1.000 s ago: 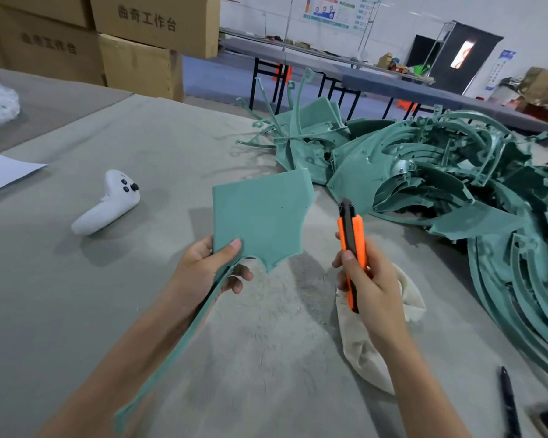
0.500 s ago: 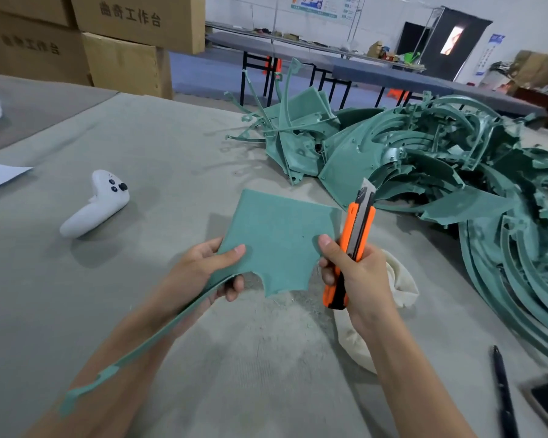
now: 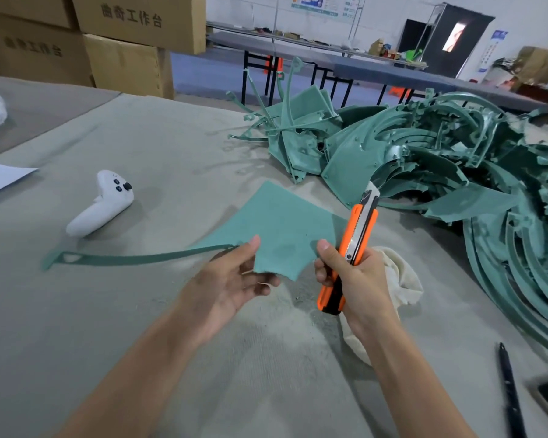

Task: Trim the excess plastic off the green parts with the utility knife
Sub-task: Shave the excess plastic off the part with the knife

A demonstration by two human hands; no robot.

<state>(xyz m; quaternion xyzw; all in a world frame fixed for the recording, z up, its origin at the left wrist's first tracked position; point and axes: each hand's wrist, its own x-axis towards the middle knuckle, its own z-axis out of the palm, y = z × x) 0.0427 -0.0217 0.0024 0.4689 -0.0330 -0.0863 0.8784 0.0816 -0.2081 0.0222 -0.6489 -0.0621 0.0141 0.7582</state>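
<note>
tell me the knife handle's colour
The utility knife handle is orange with a black end, gripped by the right hand; head view.

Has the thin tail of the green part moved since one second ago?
Yes. The thin tail swung leftward, away from the person's forearm; its tip now sits near the white controller, which kept its place on the table.
</note>
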